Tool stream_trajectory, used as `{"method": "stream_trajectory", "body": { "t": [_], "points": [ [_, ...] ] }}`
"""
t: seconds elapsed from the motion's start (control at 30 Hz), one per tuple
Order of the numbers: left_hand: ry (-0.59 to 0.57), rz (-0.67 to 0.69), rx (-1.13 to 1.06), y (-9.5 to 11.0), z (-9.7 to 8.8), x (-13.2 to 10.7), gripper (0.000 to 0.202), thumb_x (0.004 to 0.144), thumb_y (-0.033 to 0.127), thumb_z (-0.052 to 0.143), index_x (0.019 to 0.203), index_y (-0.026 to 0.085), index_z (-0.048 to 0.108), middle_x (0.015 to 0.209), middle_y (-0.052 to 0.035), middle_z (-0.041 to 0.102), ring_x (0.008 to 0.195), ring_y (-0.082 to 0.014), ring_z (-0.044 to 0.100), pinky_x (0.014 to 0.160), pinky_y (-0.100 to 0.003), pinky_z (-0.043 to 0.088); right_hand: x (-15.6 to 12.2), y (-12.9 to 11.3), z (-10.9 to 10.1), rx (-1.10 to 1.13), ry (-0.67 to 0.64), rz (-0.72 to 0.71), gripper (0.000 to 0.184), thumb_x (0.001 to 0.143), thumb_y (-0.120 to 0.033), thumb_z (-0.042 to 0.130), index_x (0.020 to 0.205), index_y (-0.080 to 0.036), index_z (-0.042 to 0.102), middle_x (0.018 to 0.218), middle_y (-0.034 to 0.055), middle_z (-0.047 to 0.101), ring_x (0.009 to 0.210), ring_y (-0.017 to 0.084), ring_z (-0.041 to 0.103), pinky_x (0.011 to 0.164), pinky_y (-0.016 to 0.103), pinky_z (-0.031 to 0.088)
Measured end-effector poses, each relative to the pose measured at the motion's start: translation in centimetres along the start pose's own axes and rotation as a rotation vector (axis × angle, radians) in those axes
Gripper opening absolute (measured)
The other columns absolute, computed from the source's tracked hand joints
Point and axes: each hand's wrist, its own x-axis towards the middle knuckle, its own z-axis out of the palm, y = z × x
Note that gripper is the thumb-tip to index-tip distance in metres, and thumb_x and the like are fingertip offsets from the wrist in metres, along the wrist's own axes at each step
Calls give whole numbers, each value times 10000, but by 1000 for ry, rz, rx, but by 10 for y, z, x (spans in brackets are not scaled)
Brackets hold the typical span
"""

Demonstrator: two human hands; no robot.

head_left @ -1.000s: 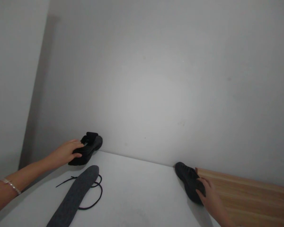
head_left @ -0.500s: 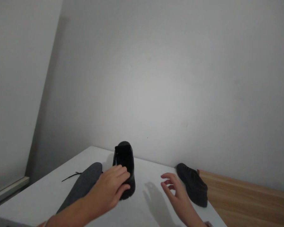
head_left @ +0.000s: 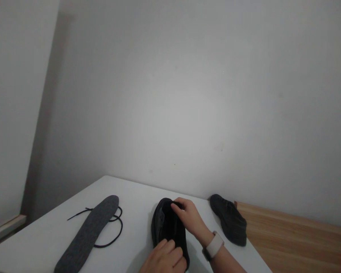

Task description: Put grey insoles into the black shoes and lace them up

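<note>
A black shoe (head_left: 166, 223) without a lace rests on the white table, its opening facing up and its toe pointing away from me. My right hand (head_left: 190, 217) pinches the upper edge near the tongue, thumb inside the opening. At the heel end, my left hand (head_left: 165, 258) is closed over the rim, fingers curled into the shoe. A grey insole (head_left: 88, 235) lies to the left, on top of a loose black shoelace (head_left: 121, 227). What the left fingertips touch inside the shoe is hidden.
A second dark shoe (head_left: 229, 220) stands near the right edge of the white table (head_left: 136, 204). Beyond that edge is a wood-grain surface (head_left: 290, 235). A grey wall (head_left: 182, 113) rises directly behind the table.
The shoe has moved right and closer to me, with my left hand at its heel. My right hand has come left from the air and taken hold of its upper edge.
</note>
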Motion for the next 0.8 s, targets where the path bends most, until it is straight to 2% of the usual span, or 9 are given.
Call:
{"method": "stream_trajectory", "body": {
  "t": [0.17,0.23,0.3,0.4,0.47,0.53,0.63,0.73,0.8],
  "points": [
    [-70,-46,31,5,1,10,58,805,212,622,790,206,566,716,-43,612,713,-202,558,624,-322,424,28,24,15,147,-17,156,167,649,-319,665,654,-154,691,602,9,646,614,168,550,584,278,399],
    [-97,-58,14,5,-8,14,74,791,215,634,823,202,569,754,-45,628,729,-209,572,639,-318,438,36,29,20,176,-39,193,192,626,-335,682,644,-144,687,573,8,638,571,157,540,554,273,390],
    [-120,-80,-56,-2,-29,16,170,774,279,663,896,211,567,854,-47,643,775,-213,582,660,-309,452,38,29,22,208,-55,222,232,605,-367,706,639,-139,677,561,5,633,548,148,537,544,270,391],
    [-124,-247,-118,-34,-71,10,403,764,471,651,1057,223,532,1106,-81,598,991,-254,551,832,-352,449,33,26,17,244,-57,226,313,613,-437,719,703,-141,675,625,12,657,597,157,565,580,277,418],
    [-110,-471,10,-66,-96,-4,323,851,480,524,1012,201,543,1050,-100,606,977,-268,557,839,-381,436,24,22,10,257,-21,184,354,685,-493,671,773,-150,674,724,31,680,694,176,593,641,287,436],
    [-181,-714,216,-98,-113,-23,308,879,454,456,938,169,557,930,-117,617,897,-293,579,810,-409,428,12,18,3,273,68,107,378,772,-523,590,829,-158,669,821,59,688,802,200,607,716,303,443],
    [-358,-906,405,-132,-120,-55,353,867,435,420,958,122,556,926,-162,616,894,-351,595,769,-431,431,-8,12,-3,310,233,7,376,832,-518,533,856,-165,657,868,81,683,870,222,610,794,326,440],
    [-470,-993,334,-146,-114,-80,462,839,448,410,1102,80,505,1009,-204,613,932,-367,612,743,-422,451,-25,1,-5,330,305,-46,354,856,-502,509,820,-178,647,832,65,669,842,215,603,804,323,445],
    [-486,-1041,249,-150,-109,-90,532,802,444,435,1171,62,449,1050,-220,605,969,-372,610,736,-424,461,-34,-10,-6,310,309,-83,351,870,-491,492,783,-184,638,793,53,654,816,211,595,782,313,450]
  ]
}}
